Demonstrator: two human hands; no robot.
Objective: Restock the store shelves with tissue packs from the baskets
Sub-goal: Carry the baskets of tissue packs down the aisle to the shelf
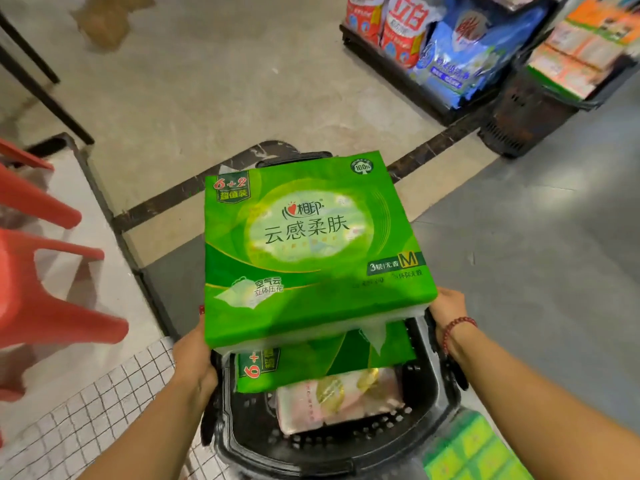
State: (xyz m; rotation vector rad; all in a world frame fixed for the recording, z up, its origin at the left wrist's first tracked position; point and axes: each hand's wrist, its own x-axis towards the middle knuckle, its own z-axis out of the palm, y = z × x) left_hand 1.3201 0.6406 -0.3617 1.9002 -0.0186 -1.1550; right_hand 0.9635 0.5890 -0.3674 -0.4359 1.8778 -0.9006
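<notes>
**Green pack held over the basket**

The floor (242, 98) is showing beige and grey, with red stools (52, 306) standing at the left and bags (457, 64) far at the right. A large green pack (311, 244) is being held flat above the black basket (311, 453). The left hand (194, 358) is gripping its near left corner and the right hand (446, 306) its near right corner. The fingers are going under the pack, mostly hidden. Inside the basket, a second green pack (311, 365) is lying over a pink pack (343, 400).
</notes>
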